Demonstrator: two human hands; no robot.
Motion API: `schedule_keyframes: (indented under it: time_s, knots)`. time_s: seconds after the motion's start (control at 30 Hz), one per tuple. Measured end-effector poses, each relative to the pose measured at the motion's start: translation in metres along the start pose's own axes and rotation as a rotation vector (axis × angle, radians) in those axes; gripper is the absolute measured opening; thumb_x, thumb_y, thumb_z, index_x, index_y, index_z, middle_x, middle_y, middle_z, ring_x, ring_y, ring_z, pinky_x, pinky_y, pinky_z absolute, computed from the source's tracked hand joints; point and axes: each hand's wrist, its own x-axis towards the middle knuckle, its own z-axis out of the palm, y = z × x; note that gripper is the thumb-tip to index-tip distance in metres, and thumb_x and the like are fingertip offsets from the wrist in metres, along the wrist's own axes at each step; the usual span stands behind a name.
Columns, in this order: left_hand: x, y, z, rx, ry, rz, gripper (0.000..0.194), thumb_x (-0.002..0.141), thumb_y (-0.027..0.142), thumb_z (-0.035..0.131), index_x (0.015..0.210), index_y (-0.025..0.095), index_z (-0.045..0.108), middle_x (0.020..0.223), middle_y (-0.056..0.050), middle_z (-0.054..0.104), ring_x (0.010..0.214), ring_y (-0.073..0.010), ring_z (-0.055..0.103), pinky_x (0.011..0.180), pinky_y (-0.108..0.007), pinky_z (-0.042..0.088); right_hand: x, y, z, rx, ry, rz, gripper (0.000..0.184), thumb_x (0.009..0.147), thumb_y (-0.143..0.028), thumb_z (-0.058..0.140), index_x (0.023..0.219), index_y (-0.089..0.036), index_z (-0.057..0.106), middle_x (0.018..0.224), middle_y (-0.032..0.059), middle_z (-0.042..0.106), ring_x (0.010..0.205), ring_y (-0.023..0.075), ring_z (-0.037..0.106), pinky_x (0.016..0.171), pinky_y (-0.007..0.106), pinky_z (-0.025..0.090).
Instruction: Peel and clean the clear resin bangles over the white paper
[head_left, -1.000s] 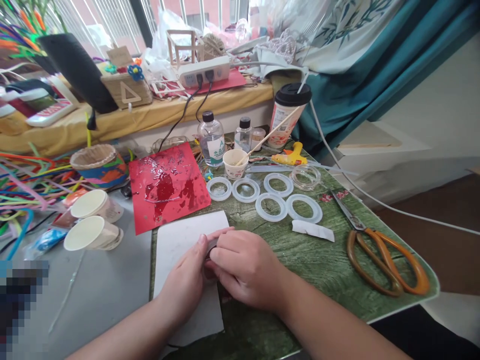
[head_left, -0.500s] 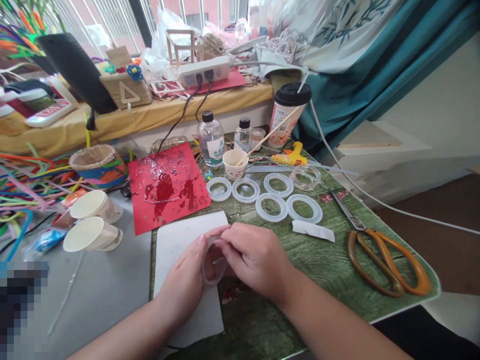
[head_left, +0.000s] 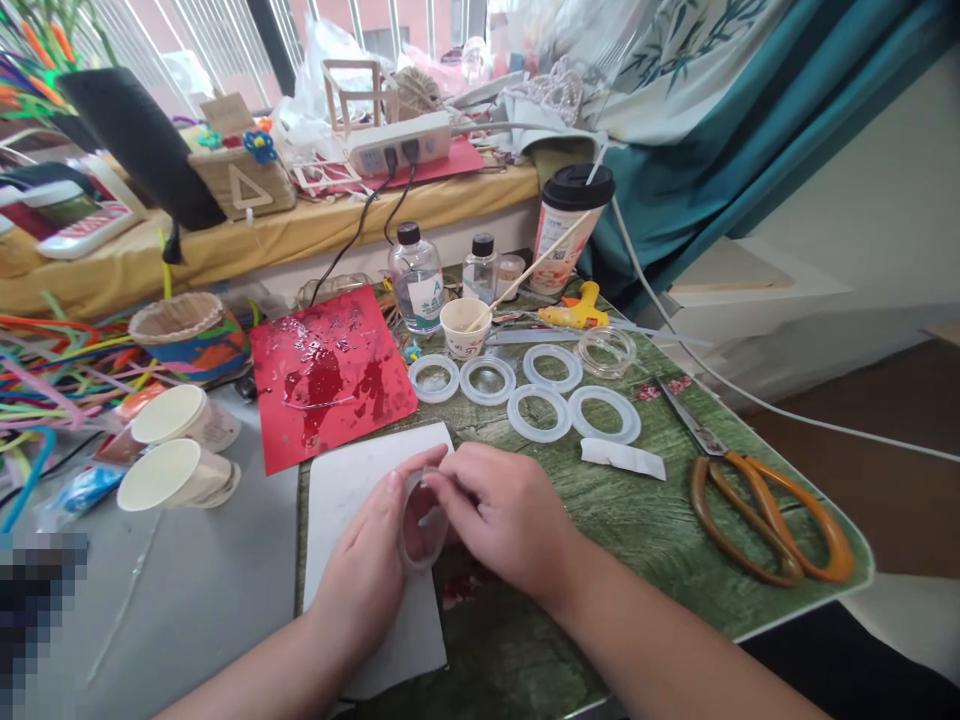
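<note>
A translucent silicone ring mold point(head_left: 421, 555) is tilted up on edge between my two hands, over a white sheet of paper point(head_left: 337, 480). My left hand point(head_left: 365, 560) grips the ring's left side, fingers along its far edge. Closed at the ring's upper right rim is my right hand point(head_left: 502, 515), thumb and fingers pinching there. Its fingertips are partly hidden. Several more translucent ring molds point(head_left: 538, 413) lie flat on the green wood-patterned table beyond my hands. A small white strip of paper point(head_left: 622, 459) rests to the right of my right hand.
Orange-handled scissors point(head_left: 765, 510) lie on the right. Behind stand a paper cup point(head_left: 466, 328) with a wooden stick, clear bottles point(head_left: 417, 285), a yellow glue gun point(head_left: 574, 308) and a tall lidded cup point(head_left: 562, 235). A wet red sheet point(head_left: 330, 375) and two tipped paper cups point(head_left: 161, 475) are left.
The view has shifted slightly, so the table things sit a little further left. Both hands keep hold of the ring mold, with the right fingers shifting a little at its rim.
</note>
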Motion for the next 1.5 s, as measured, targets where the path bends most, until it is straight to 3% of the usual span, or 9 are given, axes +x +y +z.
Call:
schedule_keyframes:
  time_s: [0.17, 0.3, 0.63, 0.77, 0.83, 0.9, 1.1, 1.27, 1.5]
  knots:
    - [-0.003, -0.001, -0.001, 0.011, 0.055, 0.021, 0.049, 0.099, 0.063, 0.06, 0.13, 0.028, 0.076, 0.141, -0.007, 0.074, 0.133, -0.0347, 0.066, 0.112, -0.049, 0.055, -0.001, -0.002, 0.003, -0.043, -0.041, -0.138, 0.035, 0.109, -0.025, 0.051, 0.075, -0.02, 0.058, 0.071, 0.0009, 0.063, 0.065, 0.0156, 0.056, 0.063, 0.03, 0.038]
    - [-0.001, -0.002, 0.0, -0.002, 0.055, 0.007, 0.051, 0.102, 0.061, 0.057, 0.139, 0.028, 0.07, 0.139, -0.008, 0.074, 0.137, -0.035, 0.063, 0.111, -0.05, 0.056, -0.001, -0.003, 0.007, -0.057, 0.002, 0.022, 0.032, 0.106, -0.021, 0.054, 0.074, -0.02, 0.057, 0.071, 0.0003, 0.062, 0.065, 0.0154, 0.057, 0.063, 0.03, 0.037]
    - [-0.006, -0.007, 0.001, 0.05, 0.086, 0.033, 0.052, 0.101, 0.062, 0.059, 0.136, 0.026, 0.069, 0.135, -0.01, 0.074, 0.123, -0.033, 0.071, 0.103, -0.045, 0.06, 0.0, 0.0, 0.004, 0.019, -0.038, -0.038, 0.034, 0.106, -0.023, 0.052, 0.072, -0.02, 0.055, 0.071, -0.0003, 0.06, 0.065, 0.0146, 0.055, 0.064, 0.029, 0.037]
    - [-0.004, -0.006, 0.004, 0.026, 0.084, 0.07, 0.053, 0.098, 0.065, 0.061, 0.13, 0.025, 0.072, 0.128, -0.01, 0.078, 0.119, -0.0333, 0.074, 0.093, -0.045, 0.066, 0.0, 0.002, 0.002, 0.01, 0.027, 0.107, 0.035, 0.106, -0.022, 0.053, 0.071, -0.021, 0.055, 0.069, -0.0002, 0.059, 0.064, 0.0148, 0.055, 0.062, 0.029, 0.036]
    - [-0.003, -0.005, 0.005, 0.076, 0.1, 0.1, 0.052, 0.098, 0.065, 0.06, 0.127, 0.024, 0.075, 0.124, -0.01, 0.08, 0.116, -0.0327, 0.076, 0.09, -0.044, 0.068, 0.0, 0.002, 0.002, 0.062, -0.039, 0.03, 0.035, 0.106, -0.024, 0.052, 0.071, -0.021, 0.055, 0.069, 0.0, 0.059, 0.065, 0.0151, 0.055, 0.063, 0.028, 0.037]
    - [-0.001, -0.005, 0.004, 0.118, 0.102, 0.137, 0.05, 0.1, 0.062, 0.059, 0.126, 0.024, 0.077, 0.127, -0.01, 0.08, 0.117, -0.0324, 0.077, 0.091, -0.044, 0.069, 0.0, 0.002, 0.003, 0.114, -0.104, -0.054, 0.034, 0.106, -0.025, 0.053, 0.073, -0.02, 0.057, 0.072, 0.0006, 0.062, 0.067, 0.0153, 0.057, 0.065, 0.028, 0.039]
    - [0.005, -0.006, -0.003, 0.046, -0.005, 0.143, 0.047, 0.106, 0.054, 0.053, 0.138, 0.025, 0.071, 0.129, -0.011, 0.08, 0.119, -0.033, 0.078, 0.096, -0.051, 0.068, 0.003, 0.005, 0.004, 0.161, -0.007, 0.174, 0.028, 0.104, -0.023, 0.057, 0.078, -0.019, 0.066, 0.077, 0.0025, 0.068, 0.074, 0.0172, 0.064, 0.071, 0.029, 0.044]
    - [0.002, -0.005, -0.009, 0.285, 0.019, 0.188, 0.048, 0.107, 0.057, 0.049, 0.136, 0.029, 0.074, 0.146, -0.007, 0.072, 0.136, -0.0286, 0.068, 0.109, -0.043, 0.061, 0.004, 0.002, -0.003, 0.523, -0.107, 0.132, 0.026, 0.105, -0.028, 0.062, 0.082, -0.019, 0.071, 0.075, -0.0006, 0.07, 0.067, 0.013, 0.062, 0.065, 0.024, 0.046]
    - [-0.002, -0.006, -0.009, 0.339, 0.0, 0.196, 0.052, 0.106, 0.062, 0.048, 0.134, 0.029, 0.076, 0.145, -0.005, 0.073, 0.139, -0.0266, 0.065, 0.115, -0.04, 0.056, 0.002, 0.001, -0.008, 0.483, -0.141, 0.037, 0.03, 0.102, -0.025, 0.065, 0.073, -0.018, 0.067, 0.067, -0.0025, 0.064, 0.061, 0.0108, 0.056, 0.061, 0.023, 0.042]
